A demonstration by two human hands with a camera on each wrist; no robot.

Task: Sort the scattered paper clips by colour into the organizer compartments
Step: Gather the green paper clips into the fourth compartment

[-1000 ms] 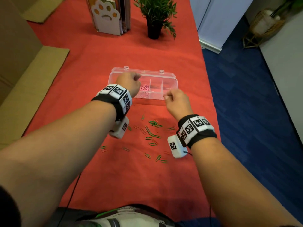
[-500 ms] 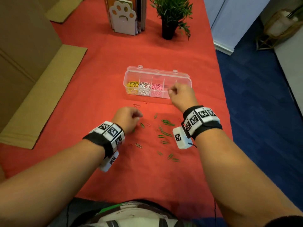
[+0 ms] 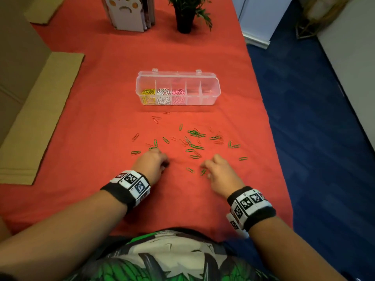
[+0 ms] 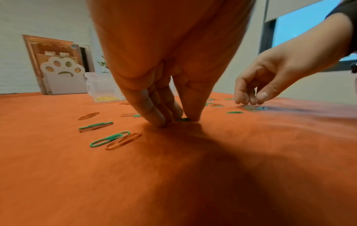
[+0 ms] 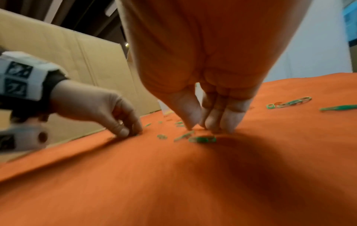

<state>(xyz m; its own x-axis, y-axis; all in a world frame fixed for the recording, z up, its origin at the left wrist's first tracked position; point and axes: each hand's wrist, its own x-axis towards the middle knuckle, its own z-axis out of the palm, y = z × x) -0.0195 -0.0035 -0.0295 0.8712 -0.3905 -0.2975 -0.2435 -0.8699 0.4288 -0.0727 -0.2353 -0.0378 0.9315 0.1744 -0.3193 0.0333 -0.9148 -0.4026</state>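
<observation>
From overhead: both hands down on the red cloth (image 3: 81,126) among scattered green paper clips (image 3: 194,147), organizer (image 3: 215,92) well beyond. Left wrist: left hand (image 4: 166,94) pinching a green clip (image 4: 183,119). Right wrist: right hand (image 5: 208,107) fingertips bunched just behind a blurred clip (image 5: 203,139); grip unclear.

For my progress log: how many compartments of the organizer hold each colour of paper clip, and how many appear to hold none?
Yellow paper clips: 1 compartment
White paper clips: 1 compartment
Pink paper clips: 1 compartment
No clips that I can make out: 2 compartments
Total: 5 compartments in the clear organizer
</observation>
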